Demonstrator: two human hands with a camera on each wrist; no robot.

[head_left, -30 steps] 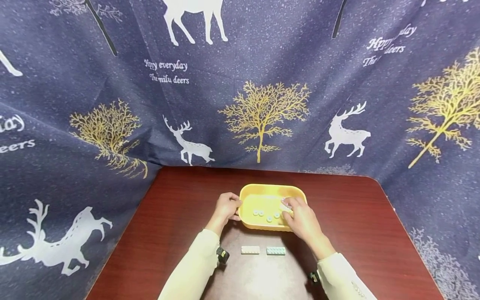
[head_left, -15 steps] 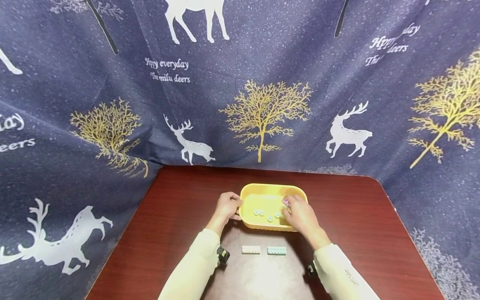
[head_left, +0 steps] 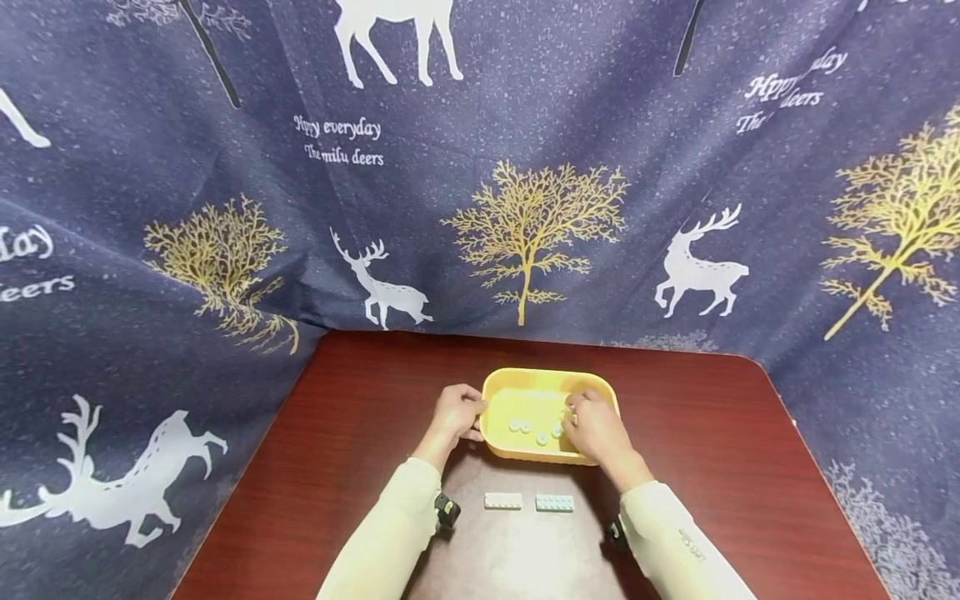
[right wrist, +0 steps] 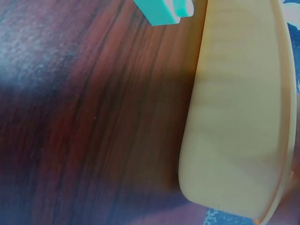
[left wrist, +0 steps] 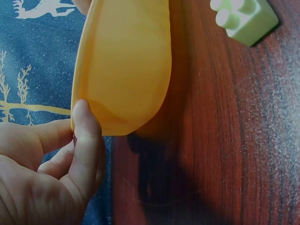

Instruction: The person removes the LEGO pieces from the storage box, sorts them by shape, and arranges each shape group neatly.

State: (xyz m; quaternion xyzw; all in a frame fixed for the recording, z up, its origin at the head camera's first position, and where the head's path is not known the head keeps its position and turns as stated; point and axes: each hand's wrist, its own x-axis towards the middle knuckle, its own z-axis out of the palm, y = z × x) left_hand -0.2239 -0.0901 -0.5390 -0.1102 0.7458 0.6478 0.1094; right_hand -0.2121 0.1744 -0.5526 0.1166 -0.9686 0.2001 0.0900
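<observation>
Yellow plastic bin (head_left: 536, 456): sits upright on the table, its long sides running left to right, between the person's two hands.
Left hand (head_left: 456, 411): at the bin's left end; in the left wrist view its fingers (left wrist: 86, 150) pinch the wall at the rim, one lying along the outer face.
Right hand (head_left: 597, 427): reaches over the near right part of the rim, down into the bin. Its fingers are mostly hidden, and the bin wall blocks them in the right wrist view, so I cannot tell whether they pinch anything.
Round pieces (head_left: 542, 438): four small pale ones lie inside on the bin floor, two nearly side by side toward the left, two nearer the right hand.
White brick (head_left: 502, 501): on the table, on the near side of the bin, studs upward, lengthwise from left to right.
Turquoise brick (head_left: 554, 503): to the right of the white one, apart from it and roughly in line, studs upward too.
Pale sleeves (head_left: 378, 533): cover both forearms, a small dark camera (head_left: 447, 510) below each wrist.
Table (head_left: 375, 417): reddish-brown wood grain, glossy at the near middle.
Cloth (head_left: 420, 187): dark blue, hung behind, printed with white deer and golden trees.
</observation>
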